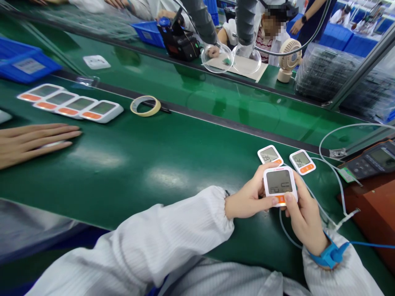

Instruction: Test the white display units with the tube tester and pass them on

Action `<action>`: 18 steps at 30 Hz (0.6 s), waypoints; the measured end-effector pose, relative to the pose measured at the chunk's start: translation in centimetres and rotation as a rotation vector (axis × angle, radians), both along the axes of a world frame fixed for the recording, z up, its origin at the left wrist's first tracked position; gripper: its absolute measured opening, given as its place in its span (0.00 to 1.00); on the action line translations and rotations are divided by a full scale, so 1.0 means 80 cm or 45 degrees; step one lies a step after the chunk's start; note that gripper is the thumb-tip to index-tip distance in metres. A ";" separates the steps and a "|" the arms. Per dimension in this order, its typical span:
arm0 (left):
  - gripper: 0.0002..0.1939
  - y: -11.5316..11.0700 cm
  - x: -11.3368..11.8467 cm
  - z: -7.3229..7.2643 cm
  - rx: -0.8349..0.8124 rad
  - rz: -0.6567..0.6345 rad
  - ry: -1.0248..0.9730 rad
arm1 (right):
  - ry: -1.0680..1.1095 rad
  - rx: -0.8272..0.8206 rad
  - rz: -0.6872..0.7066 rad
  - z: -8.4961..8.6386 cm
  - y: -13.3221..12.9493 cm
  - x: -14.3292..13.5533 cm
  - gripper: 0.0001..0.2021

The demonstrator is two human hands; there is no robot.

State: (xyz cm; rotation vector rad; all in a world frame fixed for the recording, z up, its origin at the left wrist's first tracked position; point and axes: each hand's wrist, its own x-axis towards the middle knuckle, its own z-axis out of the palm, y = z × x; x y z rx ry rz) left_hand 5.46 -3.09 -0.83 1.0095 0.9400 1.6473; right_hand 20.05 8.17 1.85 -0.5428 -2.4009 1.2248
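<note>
A small white device (280,182) with a grey screen and orange buttons is held between both hands, its screen facing up. My left hand (251,195) grips its left side, with the thumb at the orange strip. On its right side, my right hand (305,211) is closed round it, the thumb pressing by the orange buttons; a blue band circles that wrist. Just behind lie two similar devices on the green table, one (269,154) partly behind my left fingers and another (303,162) to the right. Both show digits.
Several white devices (105,110) overlap in a row at the left, near a tape roll (145,106). Another person's hand (33,142) rests there. At the right are a meter (375,160), a brown box (370,205) and loose tubing. A conveyor (191,94) runs behind.
</note>
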 end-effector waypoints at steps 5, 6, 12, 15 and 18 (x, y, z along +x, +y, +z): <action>0.34 -0.001 0.000 0.001 0.092 0.007 0.052 | -0.011 -0.039 0.034 -0.002 0.001 0.000 0.24; 0.34 -0.001 0.001 0.001 0.096 0.003 0.052 | -0.006 -0.035 0.029 -0.003 0.002 0.000 0.24; 0.34 0.000 0.000 0.000 0.084 0.032 0.102 | 0.080 0.001 -0.004 -0.011 0.006 0.001 0.23; 0.34 -0.001 0.000 -0.001 0.088 0.064 0.174 | 0.141 -0.008 0.005 -0.015 0.009 0.000 0.23; 0.32 -0.001 0.001 -0.003 0.086 0.108 0.297 | 0.142 -0.049 -0.053 -0.017 0.008 -0.002 0.23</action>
